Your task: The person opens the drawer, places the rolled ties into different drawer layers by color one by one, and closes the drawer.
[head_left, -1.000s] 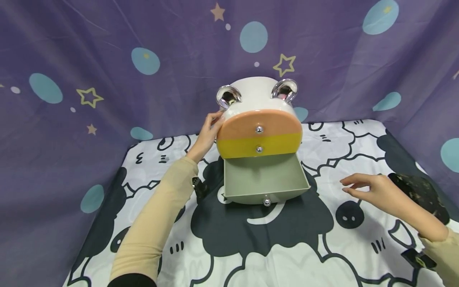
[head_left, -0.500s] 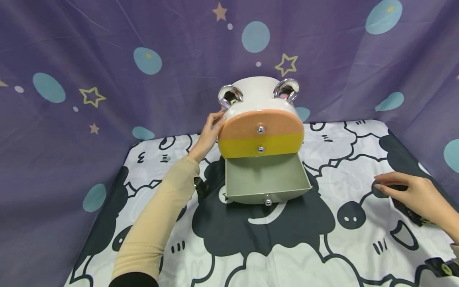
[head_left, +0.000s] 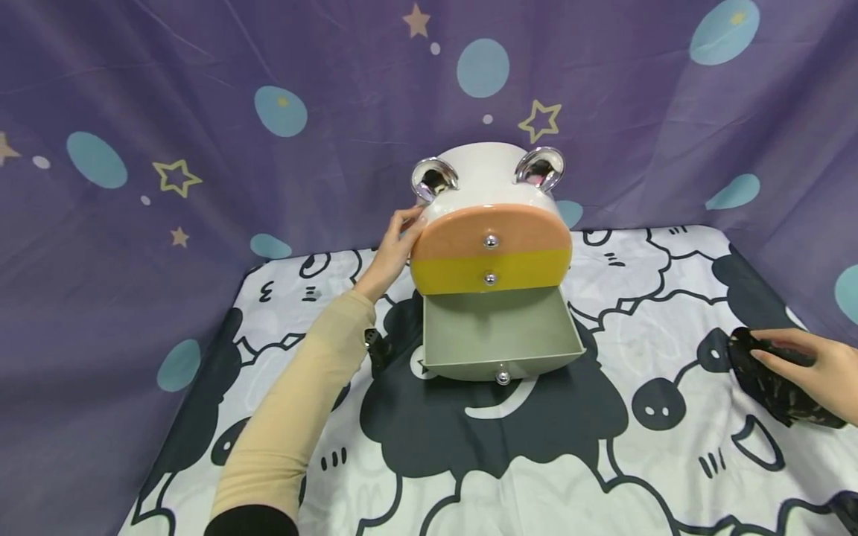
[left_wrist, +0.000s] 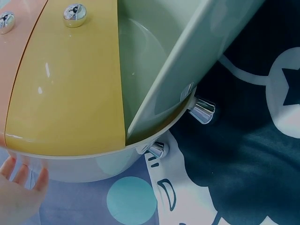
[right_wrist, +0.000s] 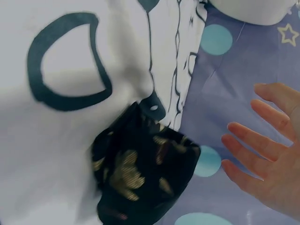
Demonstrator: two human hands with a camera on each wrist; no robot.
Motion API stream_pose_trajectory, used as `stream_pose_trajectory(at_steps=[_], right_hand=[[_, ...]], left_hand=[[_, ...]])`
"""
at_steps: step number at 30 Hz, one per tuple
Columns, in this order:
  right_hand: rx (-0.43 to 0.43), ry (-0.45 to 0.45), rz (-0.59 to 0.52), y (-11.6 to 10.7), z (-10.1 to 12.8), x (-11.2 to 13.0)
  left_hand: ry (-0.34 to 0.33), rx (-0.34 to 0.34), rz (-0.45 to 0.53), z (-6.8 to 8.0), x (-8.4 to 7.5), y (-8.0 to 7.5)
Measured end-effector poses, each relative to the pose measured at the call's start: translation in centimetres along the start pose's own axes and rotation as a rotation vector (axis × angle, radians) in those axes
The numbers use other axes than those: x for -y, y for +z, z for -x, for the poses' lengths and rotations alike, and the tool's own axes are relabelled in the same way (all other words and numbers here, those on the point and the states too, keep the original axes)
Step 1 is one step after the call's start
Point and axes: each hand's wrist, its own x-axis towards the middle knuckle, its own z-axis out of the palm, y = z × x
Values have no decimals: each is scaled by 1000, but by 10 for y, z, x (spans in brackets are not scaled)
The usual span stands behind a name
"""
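A small frog-shaped drawer box (head_left: 485,167) with a white body and two silver eyes stands in the middle. Its orange top drawer (head_left: 445,232) and yellow middle drawer (head_left: 442,275) are closed, while the green bottom drawer (head_left: 496,327) is pulled out with nothing in it. My left hand (head_left: 389,251) rests its fingertips on the box's left side, as the left wrist view also shows. Over at the right, my right hand (head_left: 823,372) is over a crumpled black cloth bundle (head_left: 764,391) with gold leaf patterns (right_wrist: 129,176), its fingers loosely extended and holding nothing.
A white cloth with black cartoon drawings (head_left: 536,484) covers the table. Behind and at the sides hangs a purple curtain (head_left: 348,171) with stars and blue dots. Silver feet (left_wrist: 202,111) support the box.
My right hand has moved right, from beside the open drawer to over the black cloth bundle. My left hand stays on the box, and the head view has shifted slightly left.
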Motion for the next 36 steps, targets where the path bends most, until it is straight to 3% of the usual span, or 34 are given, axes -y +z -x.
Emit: stream_pose_trajectory(at_steps=[10, 15, 25, 27, 33, 36], right_hand=[[-73, -48, -190, 0, 5, -15], [-94, -36, -178, -2, 9, -17], [-127, -80, -303, -22, 9, 30], [-119, -68, -287, -22, 10, 29], [-109, -27, -194, -12, 16, -7], [-113, -21, -206, -13, 17, -3]], left_hand=[[-16, 5, -6, 0, -1, 0], [-14, 5, -3, 0, 0, 0], [-15, 7, -17, 1, -1, 0], [-17, 7, -20, 1, -2, 0], [-11, 16, -1, 4, -6, 0], [-15, 21, 15, 5, -8, 0]])
